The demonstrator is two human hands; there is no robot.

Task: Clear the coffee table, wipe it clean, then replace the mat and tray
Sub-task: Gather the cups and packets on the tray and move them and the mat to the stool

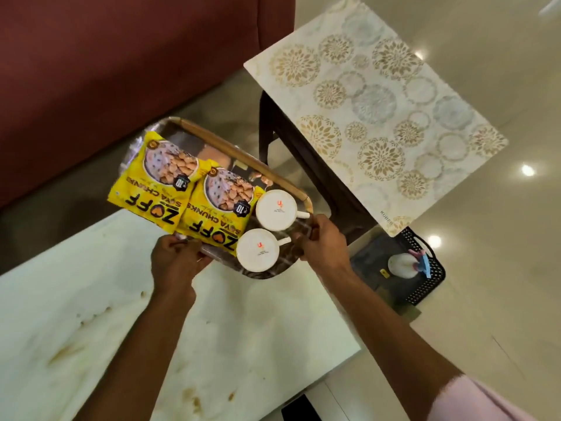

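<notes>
Between both hands (247, 249), loaded tray (267, 273)

Bare forearms, bare hands: left hand (174, 262), right hand (326, 243). Pale pink sleeve (473, 402) on right upper arm.

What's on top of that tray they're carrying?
On the tray, gripped by the left hand and right hand: two yellow snack packets and two upside-down white cups. Anything under the cups or packets is hidden.

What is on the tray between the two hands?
In the head view, two upside-down white cups and part of a yellow packet lie on the tray between the left hand and right hand.
</notes>
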